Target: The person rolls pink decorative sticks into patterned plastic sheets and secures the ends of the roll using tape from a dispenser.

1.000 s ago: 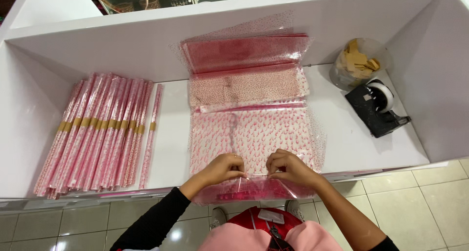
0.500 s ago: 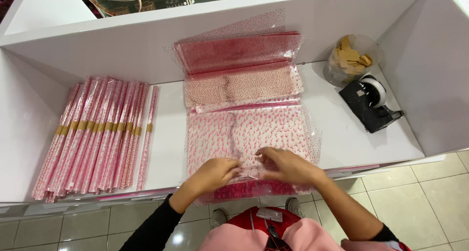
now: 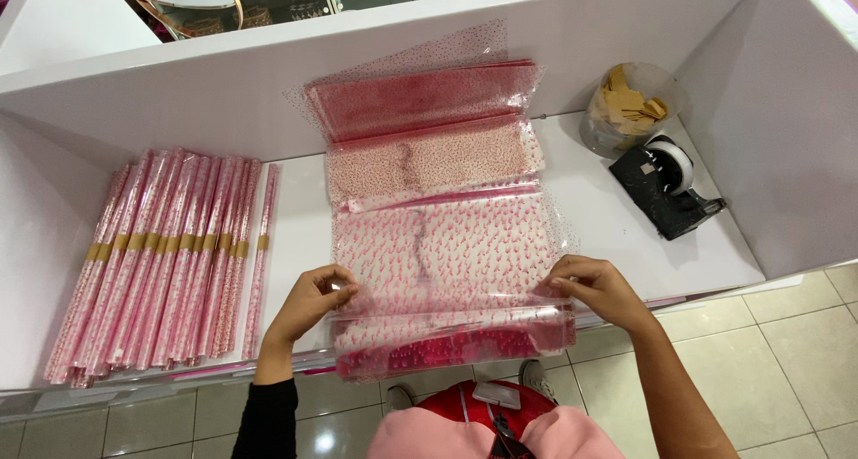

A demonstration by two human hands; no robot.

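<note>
Head view: white counter (image 3: 617, 227) above tiled floor (image 3: 769, 361).

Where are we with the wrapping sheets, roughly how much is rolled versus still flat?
Done: about a dozen rolled tubes with tan bands lie at left. In hand: left hand and right hand pinch the ends of the near sheet. Left: a stack of flat pink sheets behind.

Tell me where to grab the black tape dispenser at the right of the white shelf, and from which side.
Take the black tape dispenser across its long flat flanks at the low middle, coming straight down from above. It lies flat on the white shelf, angled, with the white tape roll bulging at the back end and the cutter end toward the shelf's front edge. The clear plastic tub of tan paper tags crowds the back.
</note>
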